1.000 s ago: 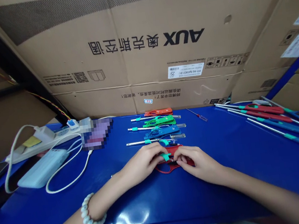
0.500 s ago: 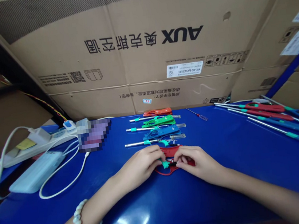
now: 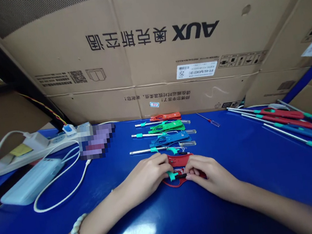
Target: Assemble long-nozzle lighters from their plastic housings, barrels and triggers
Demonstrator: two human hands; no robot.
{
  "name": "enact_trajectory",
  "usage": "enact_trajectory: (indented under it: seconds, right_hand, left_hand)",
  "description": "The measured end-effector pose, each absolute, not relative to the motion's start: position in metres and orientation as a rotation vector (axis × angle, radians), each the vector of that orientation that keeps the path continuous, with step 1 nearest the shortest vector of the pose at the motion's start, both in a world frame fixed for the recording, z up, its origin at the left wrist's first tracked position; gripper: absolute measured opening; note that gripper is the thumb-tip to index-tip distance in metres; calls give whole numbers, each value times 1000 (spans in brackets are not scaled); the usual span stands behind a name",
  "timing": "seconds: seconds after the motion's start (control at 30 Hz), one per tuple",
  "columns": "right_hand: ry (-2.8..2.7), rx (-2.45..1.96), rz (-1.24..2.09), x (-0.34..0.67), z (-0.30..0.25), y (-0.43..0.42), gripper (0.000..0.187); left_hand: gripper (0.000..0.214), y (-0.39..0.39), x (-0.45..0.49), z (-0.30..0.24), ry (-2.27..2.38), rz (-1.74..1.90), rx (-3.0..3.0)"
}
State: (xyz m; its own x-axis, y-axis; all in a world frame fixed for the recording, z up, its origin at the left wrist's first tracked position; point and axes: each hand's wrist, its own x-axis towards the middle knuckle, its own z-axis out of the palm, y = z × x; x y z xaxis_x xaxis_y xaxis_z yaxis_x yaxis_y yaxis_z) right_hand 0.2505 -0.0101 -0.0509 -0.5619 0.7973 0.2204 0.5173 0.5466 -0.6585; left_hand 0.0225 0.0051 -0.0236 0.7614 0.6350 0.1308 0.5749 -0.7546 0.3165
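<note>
In the head view my left hand [image 3: 149, 174] has its fingers closed on a small green trigger [image 3: 172, 176]. My right hand [image 3: 212, 172] pinches the end of a thin black igniter piece [image 3: 181, 175] that meets the trigger, with white wires beside it. Under both hands lies an open red lighter shell half [image 3: 178, 184], partly covered by the fingers. Just behind it rests another red shell half [image 3: 177, 161]. A metal lighter tube [image 3: 141, 151] with green parts lies beyond, near a clear fuel tank [image 3: 187, 144].
Blue [image 3: 171, 138], green [image 3: 168, 125] and orange [image 3: 166, 117] lighter shells line up toward the cardboard box [image 3: 137, 65]. A screwdriver [image 3: 212, 122] lies behind right. Several long lighters [image 3: 289, 122] are piled at right. A power bank [image 3: 31, 183], cables and a power strip [image 3: 9, 161] occupy the left.
The camera view has shifted slightly. Both hands stay over the red shell; my right fingers have moved a little right along the black piece, showing more of it.
</note>
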Motion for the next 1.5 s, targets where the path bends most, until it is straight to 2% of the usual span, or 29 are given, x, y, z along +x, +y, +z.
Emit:
enact_trajectory:
  seconds: [0.43, 0.77, 1.5]
  right_hand:
    - [-2199, -1064, 778, 250, -55, -8, 12]
    - [-2196, -1044, 769, 249, -53, -9, 12]
    - [-2138, -1120, 807, 247, -56, -9, 14]
  left_hand:
    - [15, 9, 24, -32, 866, 465, 2552]
    - [17, 7, 24, -30, 854, 426, 2668]
    - [19, 5, 29, -52, 863, 627, 2625]
